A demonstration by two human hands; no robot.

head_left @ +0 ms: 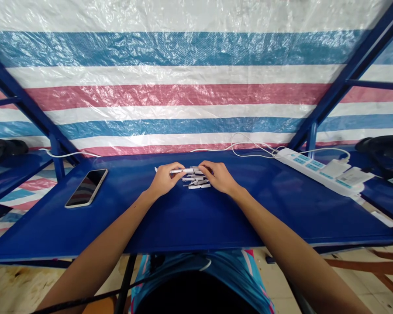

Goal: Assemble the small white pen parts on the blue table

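Several white and grey pens [199, 186] lie in a loose pile on the blue table [196, 222], between my two hands. My left hand [166, 178] pinches a white pen [185, 171] between thumb and fingers, just above the pile's back left side. My right hand [217, 175] is closed at the right side of the pile, thumb and forefinger together near the far end of that pen. What its fingertips hold is too small to make out. A small white tip shows just left of my left hand.
A phone [87, 187] lies at the table's left. At the right sits a white power strip [317, 170] with plugged-in adapters. White cables [249, 144] run along the back edge. Blue metal posts [340, 78] stand at both sides before a striped sheet [190, 96].
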